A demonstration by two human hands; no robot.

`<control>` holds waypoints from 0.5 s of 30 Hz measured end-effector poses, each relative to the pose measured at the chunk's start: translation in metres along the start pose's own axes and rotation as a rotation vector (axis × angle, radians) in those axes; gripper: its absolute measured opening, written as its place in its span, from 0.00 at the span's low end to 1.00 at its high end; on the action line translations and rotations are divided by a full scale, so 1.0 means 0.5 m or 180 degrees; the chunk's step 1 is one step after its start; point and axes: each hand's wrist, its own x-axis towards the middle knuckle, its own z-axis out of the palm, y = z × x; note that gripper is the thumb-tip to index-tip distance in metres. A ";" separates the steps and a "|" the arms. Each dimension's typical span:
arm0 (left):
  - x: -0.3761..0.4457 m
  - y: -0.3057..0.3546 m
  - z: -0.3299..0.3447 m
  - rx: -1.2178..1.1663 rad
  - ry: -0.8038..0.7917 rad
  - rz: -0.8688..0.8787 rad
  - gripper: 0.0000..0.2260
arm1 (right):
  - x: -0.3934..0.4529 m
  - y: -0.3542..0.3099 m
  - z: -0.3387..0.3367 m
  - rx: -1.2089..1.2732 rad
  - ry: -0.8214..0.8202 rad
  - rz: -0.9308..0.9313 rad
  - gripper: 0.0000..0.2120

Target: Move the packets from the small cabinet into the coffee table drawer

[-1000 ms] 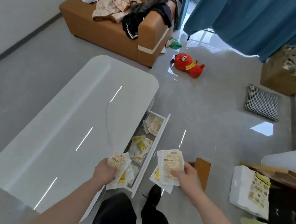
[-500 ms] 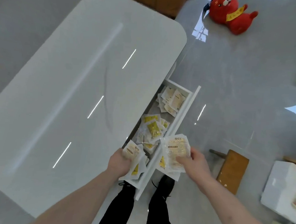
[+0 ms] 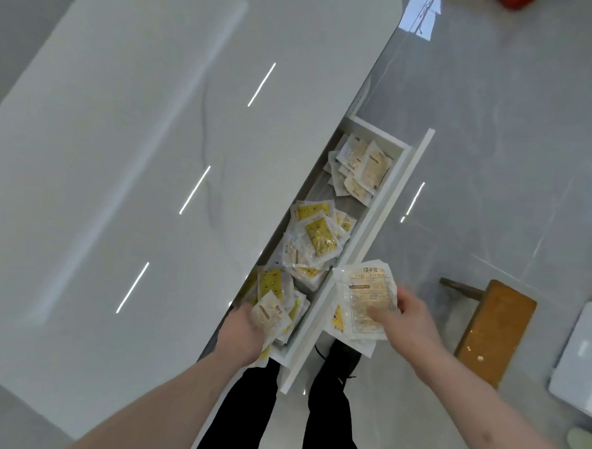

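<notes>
Packets held at the open drawer (image 3: 373, 225).
Left hand (image 3: 244, 331) grips packets (image 3: 271, 314) inside its near end; right hand (image 3: 408, 321) pinches a packet stack (image 3: 366, 296) just outside its front panel.

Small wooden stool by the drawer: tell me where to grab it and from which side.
Grip the wooden stool by the long edges of its flat seat, coming straight down from above. The seat faces up with nothing on it; one leg juts out at its far end, so wrap fingers under the edges at mid-length.
</notes>
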 end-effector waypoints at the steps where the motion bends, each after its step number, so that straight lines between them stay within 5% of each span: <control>1: -0.009 0.003 -0.004 -0.0126 0.0011 0.0054 0.14 | -0.004 -0.002 -0.003 0.0010 0.0004 0.0007 0.18; 7: -0.014 0.065 -0.031 -0.0556 0.0377 0.0392 0.09 | -0.003 -0.004 -0.006 0.0083 -0.0010 0.0006 0.17; 15: 0.045 0.054 -0.003 -0.0076 0.0195 -0.0205 0.10 | 0.015 0.026 0.009 0.0131 -0.0032 0.0036 0.17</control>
